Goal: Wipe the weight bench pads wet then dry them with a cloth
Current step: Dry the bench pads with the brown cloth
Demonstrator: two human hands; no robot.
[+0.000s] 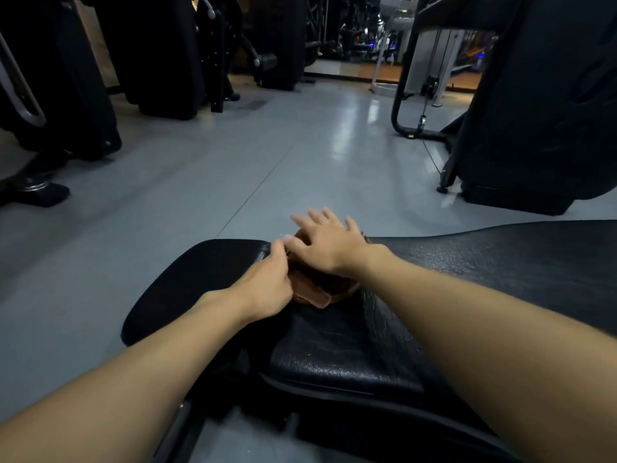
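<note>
A brown cloth (317, 289) lies bunched on the black weight bench, at the gap between the small seat pad (187, 289) and the long back pad (484, 262). My left hand (267, 289) pinches the cloth's left edge with closed fingers. My right hand (327, 245) hovers flat over the cloth's far part with fingers spread; most of the cloth is hidden beneath both hands.
Grey gym floor (233, 155) stretches ahead. Dark exercise machines (66, 95) stand at the left and back. A large black machine (541, 111) stands close at the right, with a cable station (424, 95) beside it.
</note>
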